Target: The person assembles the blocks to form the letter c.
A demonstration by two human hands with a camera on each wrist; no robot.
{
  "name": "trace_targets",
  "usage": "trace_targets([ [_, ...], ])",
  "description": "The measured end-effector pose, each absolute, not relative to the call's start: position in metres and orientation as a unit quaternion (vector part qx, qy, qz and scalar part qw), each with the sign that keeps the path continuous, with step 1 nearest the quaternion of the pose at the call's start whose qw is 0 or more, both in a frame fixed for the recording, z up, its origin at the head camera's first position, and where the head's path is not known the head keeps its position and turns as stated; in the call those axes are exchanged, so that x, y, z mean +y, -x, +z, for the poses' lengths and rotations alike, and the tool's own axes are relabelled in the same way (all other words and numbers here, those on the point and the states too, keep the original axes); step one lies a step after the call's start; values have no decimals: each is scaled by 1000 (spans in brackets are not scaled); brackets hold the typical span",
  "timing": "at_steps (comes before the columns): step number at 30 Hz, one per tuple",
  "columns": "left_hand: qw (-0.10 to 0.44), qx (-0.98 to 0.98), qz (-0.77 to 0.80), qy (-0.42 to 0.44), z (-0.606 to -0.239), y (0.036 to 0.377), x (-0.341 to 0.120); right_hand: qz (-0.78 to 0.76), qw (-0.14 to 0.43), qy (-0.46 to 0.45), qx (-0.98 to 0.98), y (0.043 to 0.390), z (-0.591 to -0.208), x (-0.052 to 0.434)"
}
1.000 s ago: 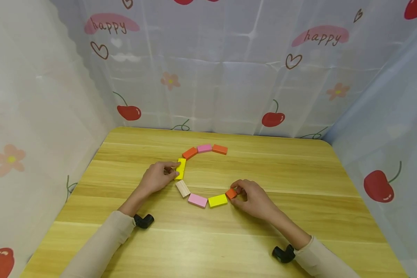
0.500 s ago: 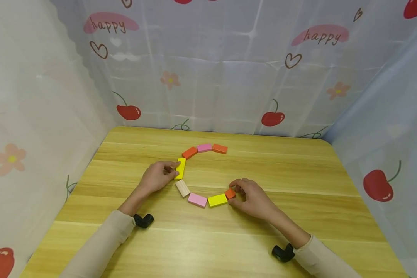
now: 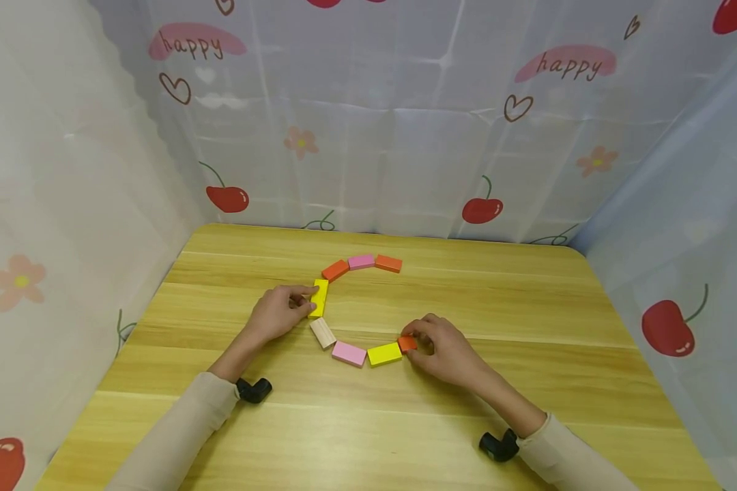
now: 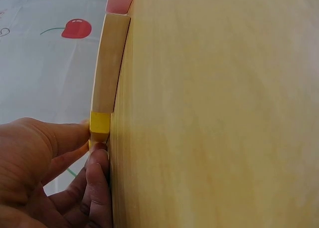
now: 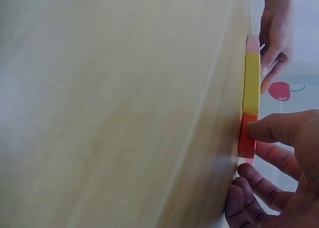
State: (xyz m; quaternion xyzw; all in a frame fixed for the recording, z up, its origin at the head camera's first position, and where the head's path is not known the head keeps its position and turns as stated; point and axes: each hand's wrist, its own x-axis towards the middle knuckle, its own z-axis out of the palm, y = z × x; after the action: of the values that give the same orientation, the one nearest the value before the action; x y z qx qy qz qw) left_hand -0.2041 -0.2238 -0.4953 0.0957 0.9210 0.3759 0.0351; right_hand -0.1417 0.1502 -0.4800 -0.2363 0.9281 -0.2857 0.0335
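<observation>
Flat rectangular blocks form an open arc on the table in the head view. At its left side, my left hand (image 3: pixel 280 311) pinches a yellow block (image 3: pixel 322 294) between thumb and fingers; the left wrist view shows its yellow end (image 4: pixel 100 123) against a plain wood block (image 4: pixel 110 63). My right hand (image 3: pixel 447 348) pinches an orange block (image 3: pixel 407 343) at the arc's near right end. This orange block (image 5: pixel 246 138) sits end to end with another yellow block (image 5: pixel 251 83) in the right wrist view. Fingers partly cover both held blocks.
Between the hands lie the plain wood block (image 3: pixel 323 333), a pink block (image 3: pixel 349 354) and the second yellow block (image 3: pixel 384 354). The arc's far part has an orange block (image 3: pixel 335 270), a pink block (image 3: pixel 361 262) and another orange block (image 3: pixel 389 264). Printed curtains (image 3: pixel 368 164) surround the table.
My right hand has shifted slightly left, bringing its orange block closer to the neighbouring yellow block and turning it a little. My left hand stays at its yellow block.
</observation>
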Motion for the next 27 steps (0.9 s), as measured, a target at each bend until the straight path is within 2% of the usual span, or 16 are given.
trace_targets([
  [13,30,921,376,-94,-496,204,-224,-277,28,262,924,143,-481,158],
  [19,31,921,377,-96,-498,204,-225,-287,49,231,928,141,-481,155],
  [27,33,919,380,-99,-496,204,-225,-280,49,221,933,141,-481,152],
])
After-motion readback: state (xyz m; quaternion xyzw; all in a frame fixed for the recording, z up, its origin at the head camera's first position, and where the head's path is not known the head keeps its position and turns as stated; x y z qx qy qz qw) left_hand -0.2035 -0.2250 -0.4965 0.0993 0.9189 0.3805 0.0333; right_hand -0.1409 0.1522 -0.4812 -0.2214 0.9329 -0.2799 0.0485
